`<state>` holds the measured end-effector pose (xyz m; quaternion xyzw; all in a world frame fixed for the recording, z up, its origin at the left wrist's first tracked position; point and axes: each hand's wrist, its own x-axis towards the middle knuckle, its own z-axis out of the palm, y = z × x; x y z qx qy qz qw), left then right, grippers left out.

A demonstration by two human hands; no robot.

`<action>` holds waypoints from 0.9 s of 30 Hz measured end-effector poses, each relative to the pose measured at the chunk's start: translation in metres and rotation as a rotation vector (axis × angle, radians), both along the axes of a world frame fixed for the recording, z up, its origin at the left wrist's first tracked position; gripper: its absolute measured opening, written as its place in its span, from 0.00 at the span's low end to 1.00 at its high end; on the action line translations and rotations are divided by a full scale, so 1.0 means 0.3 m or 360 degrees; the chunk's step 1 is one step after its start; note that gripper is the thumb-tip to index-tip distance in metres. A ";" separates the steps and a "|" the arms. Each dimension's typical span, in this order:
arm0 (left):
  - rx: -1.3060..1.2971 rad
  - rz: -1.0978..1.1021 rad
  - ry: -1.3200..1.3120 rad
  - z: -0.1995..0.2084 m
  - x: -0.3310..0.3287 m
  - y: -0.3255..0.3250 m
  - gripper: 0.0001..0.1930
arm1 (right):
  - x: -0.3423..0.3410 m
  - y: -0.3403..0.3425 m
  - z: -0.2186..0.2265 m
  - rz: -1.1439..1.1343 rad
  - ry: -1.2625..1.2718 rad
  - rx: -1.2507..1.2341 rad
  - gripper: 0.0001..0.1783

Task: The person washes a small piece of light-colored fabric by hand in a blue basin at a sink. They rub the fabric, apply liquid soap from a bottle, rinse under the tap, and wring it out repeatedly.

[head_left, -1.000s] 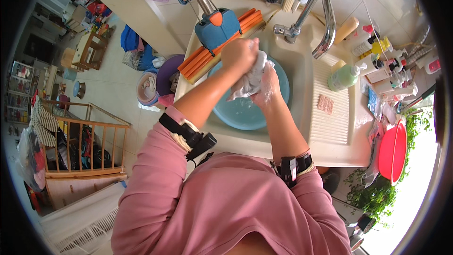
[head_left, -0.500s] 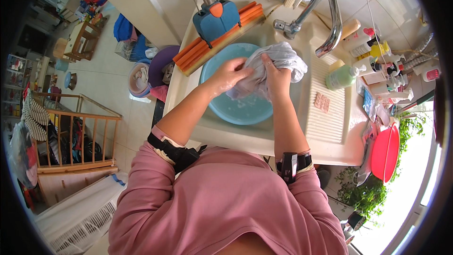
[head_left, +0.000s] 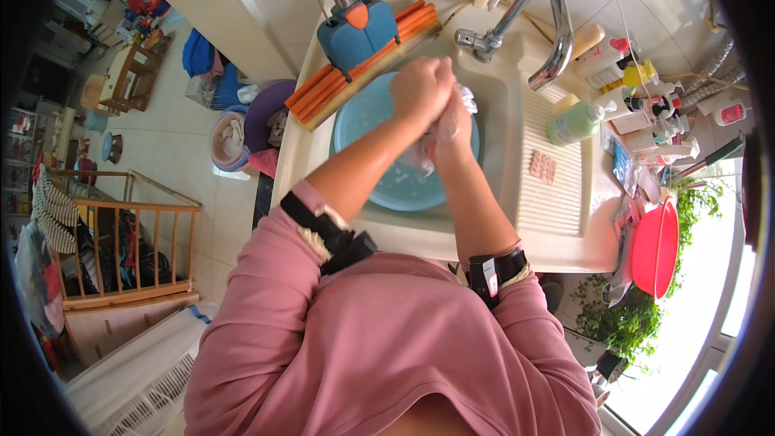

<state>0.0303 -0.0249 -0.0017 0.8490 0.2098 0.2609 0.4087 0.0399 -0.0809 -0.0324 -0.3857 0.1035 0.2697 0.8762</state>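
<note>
A wet white cloth (head_left: 420,157) is bunched between my hands, above a light-blue basin (head_left: 367,113) of sudsy water set in the sink (head_left: 496,169). My left hand (head_left: 421,90) is closed at the upper part of the bundle, its fingers bent toward my right hand. Just below it, my right hand (head_left: 450,131) wraps round the cloth, with suds on its skin. Some of the fabric sticks out past the right fingers and some hangs toward the water. The hands cover most of the rest.
A mop head with orange sponge rollers (head_left: 319,97) leans across the sink's left corner. A chrome faucet (head_left: 557,40) arches over the back right. On the ribbed ledge lie a pink soap bar (head_left: 542,167) and a green pump bottle (head_left: 575,124). A red basin (head_left: 655,248) hangs at the right.
My left hand has moved up and over to meet my right hand. The cloth, loosely spread before, is now squeezed into a tighter bunch. The whole view has shifted slightly.
</note>
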 end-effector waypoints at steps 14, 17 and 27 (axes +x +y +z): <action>-0.0037 -0.0200 0.0266 -0.132 0.041 0.152 0.17 | -0.014 -0.036 0.069 0.0111 -0.0215 -0.0078 0.22; 0.0125 -0.0457 -0.0135 -0.230 -0.018 0.219 0.17 | -0.011 -0.052 0.098 -0.0049 -0.0231 -0.0018 0.23; -0.0047 -0.0490 -0.0466 -0.013 -0.188 0.055 0.19 | 0.051 -0.068 0.002 -0.0139 -0.0132 -0.0129 0.14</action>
